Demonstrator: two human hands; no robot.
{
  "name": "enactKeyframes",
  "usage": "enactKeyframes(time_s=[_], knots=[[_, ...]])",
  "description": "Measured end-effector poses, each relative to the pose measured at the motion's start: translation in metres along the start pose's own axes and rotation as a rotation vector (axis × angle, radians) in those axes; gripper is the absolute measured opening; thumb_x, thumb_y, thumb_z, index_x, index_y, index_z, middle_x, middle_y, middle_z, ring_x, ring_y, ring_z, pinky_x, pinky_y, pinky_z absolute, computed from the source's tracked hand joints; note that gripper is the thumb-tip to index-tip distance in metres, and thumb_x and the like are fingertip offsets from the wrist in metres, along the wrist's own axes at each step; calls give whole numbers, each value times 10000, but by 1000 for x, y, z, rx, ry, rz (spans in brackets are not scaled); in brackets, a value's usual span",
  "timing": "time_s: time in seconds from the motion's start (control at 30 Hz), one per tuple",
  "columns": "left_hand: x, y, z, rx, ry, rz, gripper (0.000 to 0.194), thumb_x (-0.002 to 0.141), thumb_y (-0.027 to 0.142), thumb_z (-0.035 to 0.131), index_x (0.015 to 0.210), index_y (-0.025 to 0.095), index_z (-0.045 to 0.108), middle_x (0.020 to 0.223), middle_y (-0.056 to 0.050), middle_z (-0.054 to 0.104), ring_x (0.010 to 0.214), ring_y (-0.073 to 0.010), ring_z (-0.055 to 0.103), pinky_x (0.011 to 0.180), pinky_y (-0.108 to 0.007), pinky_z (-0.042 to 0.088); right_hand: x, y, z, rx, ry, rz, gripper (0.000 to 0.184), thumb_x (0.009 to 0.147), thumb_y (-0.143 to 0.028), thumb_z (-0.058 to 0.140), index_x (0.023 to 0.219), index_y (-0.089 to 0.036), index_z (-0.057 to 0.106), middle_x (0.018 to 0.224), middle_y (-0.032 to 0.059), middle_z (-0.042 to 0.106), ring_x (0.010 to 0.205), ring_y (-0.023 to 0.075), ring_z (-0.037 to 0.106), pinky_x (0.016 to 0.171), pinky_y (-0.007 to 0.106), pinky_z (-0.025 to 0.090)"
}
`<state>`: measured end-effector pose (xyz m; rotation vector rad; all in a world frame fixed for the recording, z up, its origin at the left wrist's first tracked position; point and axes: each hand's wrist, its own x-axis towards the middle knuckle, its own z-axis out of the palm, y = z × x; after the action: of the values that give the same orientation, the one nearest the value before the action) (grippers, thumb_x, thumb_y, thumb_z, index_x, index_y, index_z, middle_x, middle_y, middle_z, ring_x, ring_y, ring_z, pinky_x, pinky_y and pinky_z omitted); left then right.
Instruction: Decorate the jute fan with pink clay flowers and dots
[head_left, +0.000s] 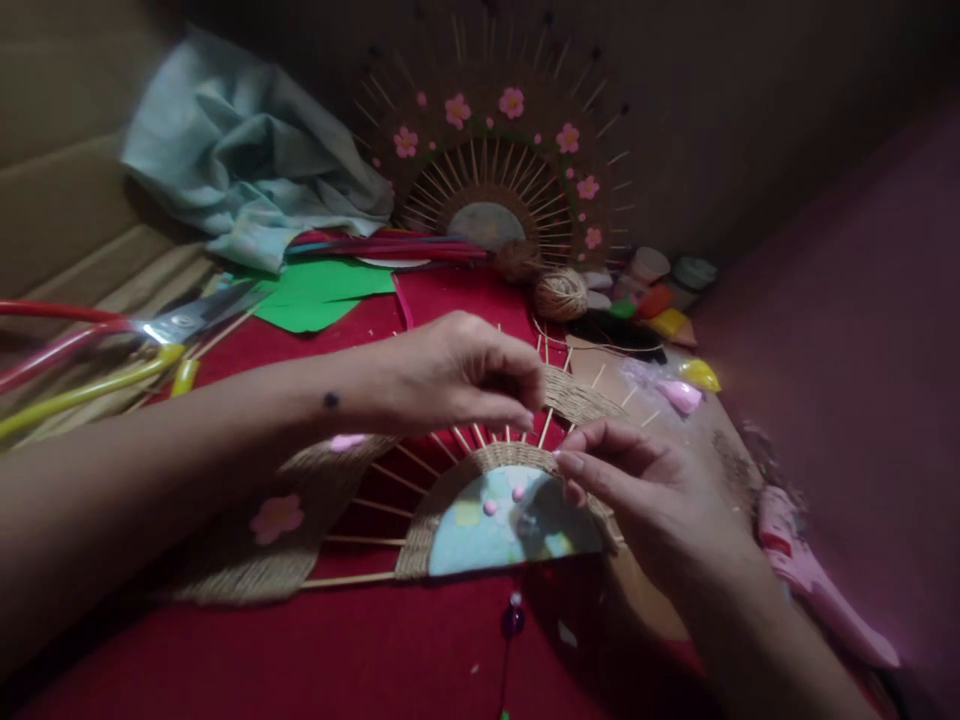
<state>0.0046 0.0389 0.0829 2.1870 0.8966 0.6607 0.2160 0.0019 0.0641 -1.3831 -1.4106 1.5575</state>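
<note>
A woven half-round fan (420, 545) with thin sticks lies under both hands, its blue fabric centre (465, 550) carrying two small pink balls (504, 500). On its woven band at the left sits a pink flower (276, 518). My left hand (480, 375) hovers over the upper sticks, fingers curled in and thumb pressed toward them; what they hold, if anything, is hidden. Close to its right, my right hand (637, 470) pinches a tiny pale pink piece (557, 455) between thumb and forefinger, above the fan's right side.
Behind stands a larger flowered fan (487, 120). Light blue cloth (247, 150), green sheets (322, 290) and red-handled scissors (180, 322) lie at the left. A twine ball (561, 294), clay packets (679, 395) and a pink tool (817, 580) are at the right. A purple bead (514, 620) lies in front.
</note>
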Motion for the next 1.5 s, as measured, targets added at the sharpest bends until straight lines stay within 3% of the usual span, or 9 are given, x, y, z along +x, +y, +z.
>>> enactKeyframes(time_s=[0.1,0.23,0.37,0.47,0.7,1.1,1.5], knots=[[4,-16,-14,-42,154,-229,65,751,175,639,780,125,669,602,12,634,530,-69,567,508,-160,383,17,-15,2,-186,24,-98,158,701,-298,711,661,-163,637,538,-22,555,498,82,470,457,208,371],[3,-57,-25,-98,358,-542,61,740,171,632,778,126,649,567,-8,620,455,-87,551,462,-188,394,59,-25,12,-484,56,-254,81,722,-198,666,661,-148,649,576,-12,589,506,83,478,490,223,382],[-3,-93,-30,-164,387,-712,46,744,173,630,746,128,623,545,-25,614,420,-102,536,427,-208,385,101,-9,22,-711,75,-418,51,728,-127,635,692,-154,660,627,12,638,577,119,552,543,245,420],[-5,-103,-31,-167,384,-734,41,761,162,619,757,121,621,544,-23,611,389,-85,507,412,-206,379,116,4,26,-770,50,-484,53,707,-115,662,693,-165,675,670,22,652,625,138,579,598,268,443],[-2,-109,-28,-127,362,-716,54,773,163,636,793,113,636,538,-27,609,393,-91,530,405,-199,380,117,11,30,-843,58,-581,95,749,-119,651,755,-167,732,709,36,644,637,146,573,621,282,433],[-1,-108,-27,-74,363,-726,85,780,153,622,839,109,667,530,-20,605,406,-97,532,423,-207,385,108,7,32,-1009,59,-632,214,807,-121,583,889,-180,772,714,45,608,617,150,553,600,273,421],[-3,-104,-29,-59,366,-691,49,764,151,630,781,107,644,515,-14,592,411,-86,525,424,-195,374,106,2,29,-936,86,-611,222,791,-95,567,886,-137,763,771,79,664,677,166,602,651,279,459]])
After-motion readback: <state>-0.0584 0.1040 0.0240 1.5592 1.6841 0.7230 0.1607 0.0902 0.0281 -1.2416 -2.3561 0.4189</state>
